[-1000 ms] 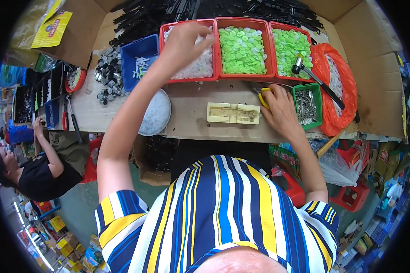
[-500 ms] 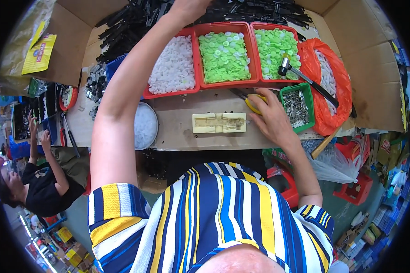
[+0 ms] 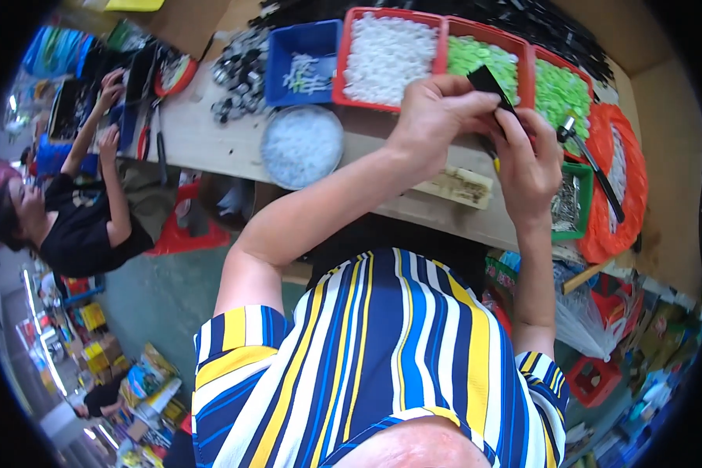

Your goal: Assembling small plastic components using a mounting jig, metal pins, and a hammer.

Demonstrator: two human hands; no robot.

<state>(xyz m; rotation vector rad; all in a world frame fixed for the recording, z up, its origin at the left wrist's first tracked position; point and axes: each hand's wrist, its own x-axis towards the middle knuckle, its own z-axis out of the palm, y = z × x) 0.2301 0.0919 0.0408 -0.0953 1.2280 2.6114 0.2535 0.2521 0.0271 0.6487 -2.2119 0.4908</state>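
My left hand (image 3: 433,121) pinches a flat black plastic strip (image 3: 489,83) above the table. My right hand (image 3: 530,168) meets it from the other side, its fingers closed round the strip's lower end. Exactly what those fingertips cover is hidden. Below and between the hands lies a cream block-shaped fixture (image 3: 468,187) with a slot along its top, partly behind my left wrist. A bit of yellow handle (image 3: 497,164) shows beside my right hand; the rest of that tool is covered.
Red bins hold white pieces (image 3: 390,58) and green pieces (image 3: 558,90). A blue bin (image 3: 304,47), a round tub (image 3: 302,148), a hammer (image 3: 597,164), a green tray of metal parts (image 3: 573,203) and an orange bag (image 3: 628,187) surround them. Another person (image 3: 70,210) works at left.
My left hand has come back from the black parts at the far side with a black strip. My right hand has left the yellow-handled tool and risen to the strip. The view has turned leftward.
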